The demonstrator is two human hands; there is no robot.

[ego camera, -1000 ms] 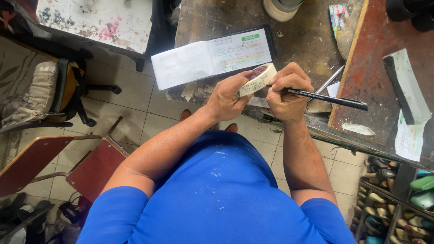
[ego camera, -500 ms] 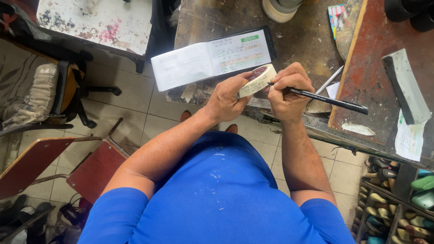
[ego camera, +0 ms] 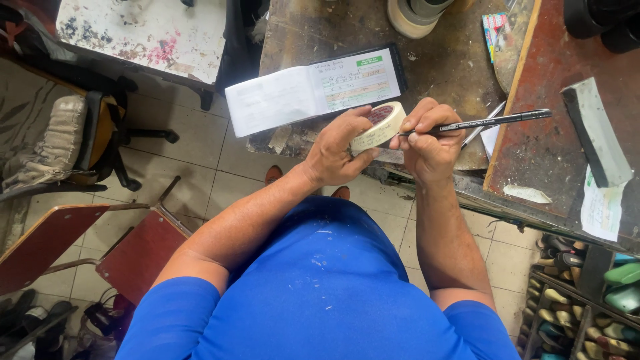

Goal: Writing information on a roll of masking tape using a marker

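My left hand (ego camera: 337, 152) grips a cream roll of masking tape (ego camera: 381, 126) with a dark red core, held on edge in front of my chest. Close against it, my right hand (ego camera: 428, 141) holds a black pen (ego camera: 492, 121) that points left, its tip at the roll's outer band. Just beyond my hands an open receipt booklet (ego camera: 313, 89) lies on the worn dark workbench (ego camera: 440, 60), one page white and blank, the other filled with handwriting.
A red board (ego camera: 553, 133) with a grey sanding block (ego camera: 595, 130) and paper scraps lies at right. More tape rolls (ego camera: 412, 13) stand at the bench's far edge. Red folding chairs (ego camera: 87, 243) and an office chair (ego camera: 80, 143) stand at left; shelves of shoes (ego camera: 587, 300) at lower right.
Both hands stay together over the bench edge; the pen and the tape roll have shifted only slightly.
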